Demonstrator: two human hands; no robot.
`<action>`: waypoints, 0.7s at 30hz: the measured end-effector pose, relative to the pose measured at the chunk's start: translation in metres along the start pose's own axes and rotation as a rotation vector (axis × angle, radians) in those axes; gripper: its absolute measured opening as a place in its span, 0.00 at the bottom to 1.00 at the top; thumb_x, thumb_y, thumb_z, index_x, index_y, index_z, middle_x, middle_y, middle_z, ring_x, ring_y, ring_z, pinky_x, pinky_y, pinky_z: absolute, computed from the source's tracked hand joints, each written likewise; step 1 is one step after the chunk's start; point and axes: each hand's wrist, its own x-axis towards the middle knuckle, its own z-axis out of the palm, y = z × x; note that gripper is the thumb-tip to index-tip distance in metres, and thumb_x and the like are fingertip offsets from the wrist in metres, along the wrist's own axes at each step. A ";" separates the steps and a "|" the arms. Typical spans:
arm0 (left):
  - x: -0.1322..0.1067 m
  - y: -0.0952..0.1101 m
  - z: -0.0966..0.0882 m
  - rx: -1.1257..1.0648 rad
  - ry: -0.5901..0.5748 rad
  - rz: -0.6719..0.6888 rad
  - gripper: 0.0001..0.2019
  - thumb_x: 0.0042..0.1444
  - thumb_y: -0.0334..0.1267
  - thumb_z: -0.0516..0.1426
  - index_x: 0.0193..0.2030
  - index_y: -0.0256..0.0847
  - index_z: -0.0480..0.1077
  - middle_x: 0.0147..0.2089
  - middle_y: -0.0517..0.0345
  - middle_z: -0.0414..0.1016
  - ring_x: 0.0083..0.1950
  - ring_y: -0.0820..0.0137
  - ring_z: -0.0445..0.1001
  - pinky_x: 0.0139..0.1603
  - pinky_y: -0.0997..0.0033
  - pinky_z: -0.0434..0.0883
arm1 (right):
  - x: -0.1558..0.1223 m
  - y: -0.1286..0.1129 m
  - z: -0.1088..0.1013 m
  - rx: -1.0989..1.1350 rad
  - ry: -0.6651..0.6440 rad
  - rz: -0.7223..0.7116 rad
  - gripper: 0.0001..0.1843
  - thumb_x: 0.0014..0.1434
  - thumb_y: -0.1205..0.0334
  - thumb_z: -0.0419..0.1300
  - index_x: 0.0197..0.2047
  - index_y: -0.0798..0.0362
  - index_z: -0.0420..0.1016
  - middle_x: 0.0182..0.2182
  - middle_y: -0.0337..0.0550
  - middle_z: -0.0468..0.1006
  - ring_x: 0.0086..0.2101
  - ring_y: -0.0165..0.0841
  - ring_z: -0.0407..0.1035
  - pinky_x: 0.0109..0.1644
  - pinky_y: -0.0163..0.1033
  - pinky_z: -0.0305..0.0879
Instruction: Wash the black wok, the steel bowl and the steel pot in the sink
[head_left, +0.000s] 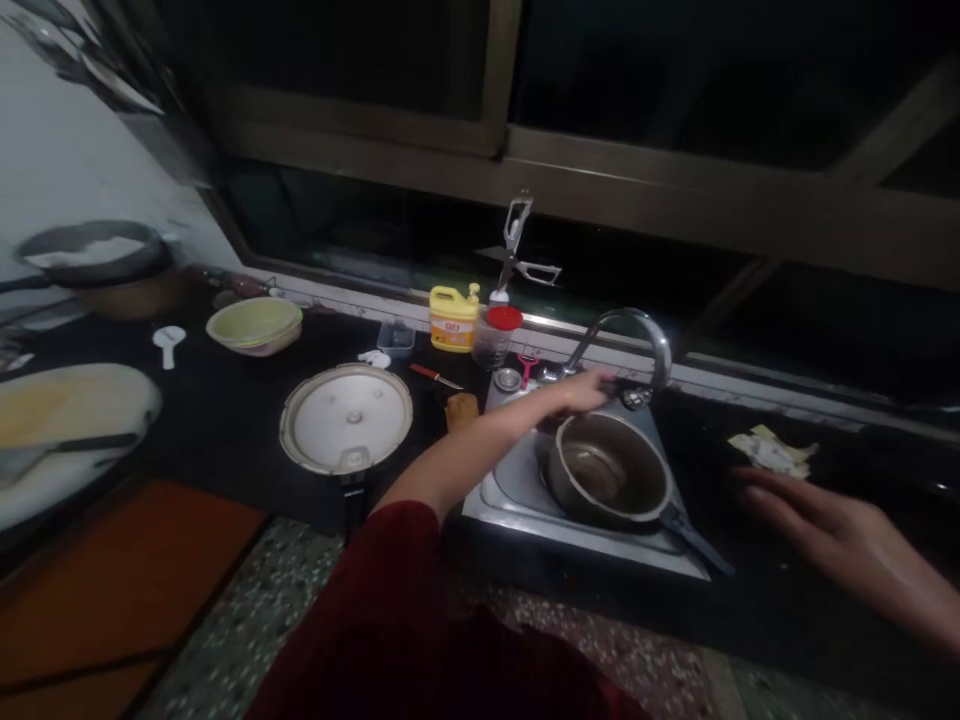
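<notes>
- Head view: the left hand (586, 391) reaches out behind the pot (609, 470), its fingers partly bent beside the tap (664, 350); blur hides whether they grip anything.
- The right hand (832, 525) is loosely spread with fingers stretched forward, apparently holding nothing; some crumpled scraps (772, 452) lie just beyond its fingertips.
- The pot stands at the sink (517, 500), just nearer the body than the left hand and to the left of the right hand.
- Its pot handle (696, 538) juts toward the right hand, so a careless sweep there could swing or tip the pot.
- Left of the left forearm, the lid handle (354, 505) points toward the body near the red sleeve (390, 570); catching it might drag the lid (352, 415) off.
- A small knife (435, 376) lies loose to the left of the left hand; drawing the arm back carelessly could brush it.
- Materials: the pot is round, deep and dull grey metal, stained inside; the lid is a pale, shallow disc; the sink is shiny sheet metal, the tap a glossy curved tube, the scraps thin and creased.
</notes>
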 end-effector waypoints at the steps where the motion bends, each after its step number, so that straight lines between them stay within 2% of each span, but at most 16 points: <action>1: -0.006 -0.029 -0.030 -0.202 0.093 0.070 0.28 0.52 0.25 0.57 0.60 0.42 0.61 0.46 0.50 0.75 0.35 0.71 0.78 0.35 0.71 0.76 | 0.022 -0.023 0.010 0.006 -0.030 -0.012 0.15 0.57 0.48 0.56 0.45 0.37 0.78 0.43 0.43 0.81 0.42 0.43 0.75 0.44 0.44 0.72; 3: -0.016 -0.081 -0.092 -0.662 0.248 0.039 0.25 0.55 0.24 0.53 0.60 0.41 0.59 0.42 0.52 0.75 0.31 0.75 0.76 0.36 0.71 0.76 | 0.071 -0.071 0.034 -0.022 -0.070 -0.060 0.18 0.59 0.52 0.53 0.48 0.46 0.78 0.44 0.46 0.80 0.43 0.43 0.75 0.48 0.45 0.70; 5: -0.015 -0.114 -0.150 -1.029 0.459 0.072 0.20 0.57 0.23 0.52 0.55 0.42 0.61 0.38 0.57 0.74 0.29 0.78 0.74 0.37 0.74 0.74 | 0.125 -0.116 0.065 -0.055 -0.103 -0.127 0.19 0.61 0.57 0.50 0.49 0.51 0.77 0.46 0.47 0.79 0.46 0.42 0.74 0.51 0.44 0.69; 7: -0.003 -0.127 -0.198 -1.247 0.577 0.105 0.17 0.56 0.23 0.53 0.50 0.43 0.64 0.35 0.59 0.74 0.29 0.78 0.73 0.37 0.75 0.73 | 0.181 -0.158 0.100 -0.114 -0.107 -0.228 0.20 0.61 0.64 0.48 0.51 0.52 0.76 0.49 0.46 0.78 0.49 0.40 0.73 0.54 0.42 0.66; 10: 0.027 -0.120 -0.252 -1.353 0.572 0.132 0.14 0.55 0.22 0.54 0.45 0.41 0.67 0.31 0.60 0.73 0.30 0.76 0.73 0.37 0.75 0.71 | 0.266 -0.210 0.152 -0.224 -0.100 -0.345 0.24 0.58 0.71 0.49 0.56 0.52 0.72 0.53 0.46 0.75 0.51 0.38 0.71 0.54 0.38 0.66; 12: 0.047 -0.111 -0.276 -1.359 0.532 0.141 0.13 0.55 0.21 0.53 0.43 0.40 0.69 0.29 0.60 0.72 0.29 0.76 0.72 0.36 0.76 0.70 | 0.317 -0.239 0.178 -0.262 -0.103 -0.385 0.27 0.56 0.74 0.50 0.58 0.53 0.70 0.54 0.46 0.74 0.52 0.37 0.71 0.55 0.35 0.64; 15: 0.073 -0.102 -0.298 -1.349 0.479 0.139 0.14 0.56 0.19 0.50 0.43 0.38 0.69 0.27 0.60 0.71 0.27 0.76 0.71 0.36 0.76 0.70 | 0.378 -0.275 0.204 -0.284 -0.146 -0.407 0.28 0.56 0.75 0.50 0.60 0.55 0.67 0.57 0.46 0.71 0.54 0.36 0.68 0.57 0.34 0.62; 18: 0.093 -0.099 -0.314 -1.310 0.387 0.128 0.14 0.56 0.20 0.51 0.45 0.37 0.70 0.28 0.58 0.73 0.29 0.74 0.73 0.38 0.72 0.71 | 0.419 -0.300 0.220 -0.314 -0.187 -0.423 0.31 0.56 0.76 0.51 0.63 0.58 0.62 0.62 0.50 0.64 0.59 0.36 0.63 0.61 0.35 0.59; 21: 0.108 -0.101 -0.328 -1.255 0.274 0.179 0.15 0.55 0.23 0.54 0.48 0.38 0.70 0.33 0.55 0.76 0.32 0.72 0.75 0.42 0.69 0.72 | 0.445 -0.313 0.231 -0.332 -0.239 -0.436 0.35 0.53 0.78 0.53 0.65 0.60 0.59 0.65 0.52 0.58 0.62 0.36 0.57 0.64 0.36 0.56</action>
